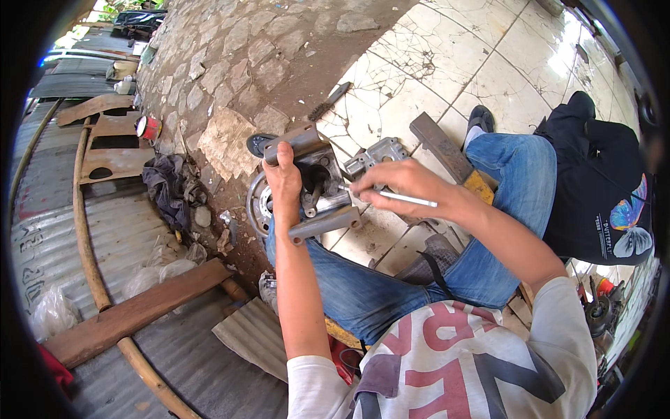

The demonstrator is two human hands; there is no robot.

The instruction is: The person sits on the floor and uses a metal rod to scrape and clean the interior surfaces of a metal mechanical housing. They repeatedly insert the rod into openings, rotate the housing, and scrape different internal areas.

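Note:
A grey metal engine casing sits tilted in front of me, with a dark opening and a rod-like part inside it. My left hand is closed round its left side, thumb up against the tube-shaped upper bar. A matching bar runs along the lower side. My right hand pinches a thin silver rod-like tool, whose tip points into the opening; whether the tip touches metal, I cannot tell. Behind the casing on the left shows a round wheel-like metal part.
On the cracked tile floor lie a dark brush, another grey metal part and a heavy metal bar. Corrugated sheets, a wooden plank and a dark cloth are to the left. Black fabric lies at right.

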